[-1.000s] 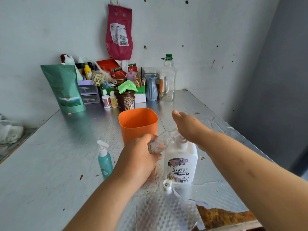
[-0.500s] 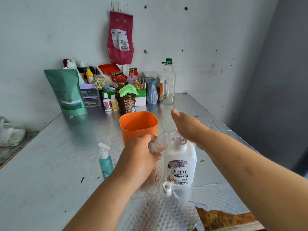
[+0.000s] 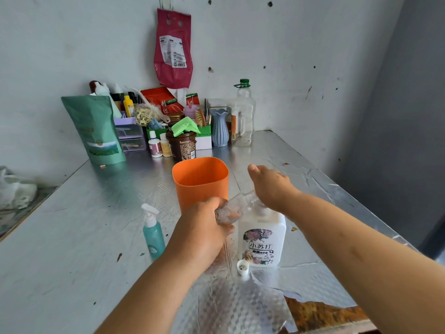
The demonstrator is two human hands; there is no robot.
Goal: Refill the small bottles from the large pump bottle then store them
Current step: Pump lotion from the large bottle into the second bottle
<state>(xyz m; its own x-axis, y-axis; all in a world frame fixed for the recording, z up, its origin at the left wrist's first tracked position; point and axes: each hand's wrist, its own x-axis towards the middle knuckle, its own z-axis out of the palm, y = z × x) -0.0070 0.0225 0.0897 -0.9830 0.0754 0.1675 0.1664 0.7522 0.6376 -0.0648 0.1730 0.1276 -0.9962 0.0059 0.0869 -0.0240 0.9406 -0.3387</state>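
Observation:
A large white pump bottle (image 3: pixel 262 242) with a flower label stands on the foil-covered table. My right hand (image 3: pixel 272 186) lies flat on top of its pump head, which the hand hides. My left hand (image 3: pixel 204 232) grips a small clear bottle (image 3: pixel 237 206), tilted with its mouth up against the pump. A small white cap (image 3: pixel 242 266) lies on the table in front of the pump bottle. A small teal pump bottle (image 3: pixel 152 231) stands upright to the left of my left hand.
An orange square cup (image 3: pixel 201 180) stands just behind my hands. Along the back wall are a green pouch (image 3: pixel 95 130), two small bottles (image 3: pixel 159 146), a brown tub (image 3: pixel 181 145), a blue vase (image 3: pixel 219 127), a clear jug (image 3: pixel 243 116). The foil is torn near the front edge (image 3: pixel 320 312).
Both hands and bottles keep the same pose throughout; only the camera view has shifted slightly, so the scene sits a bit lower in frame.

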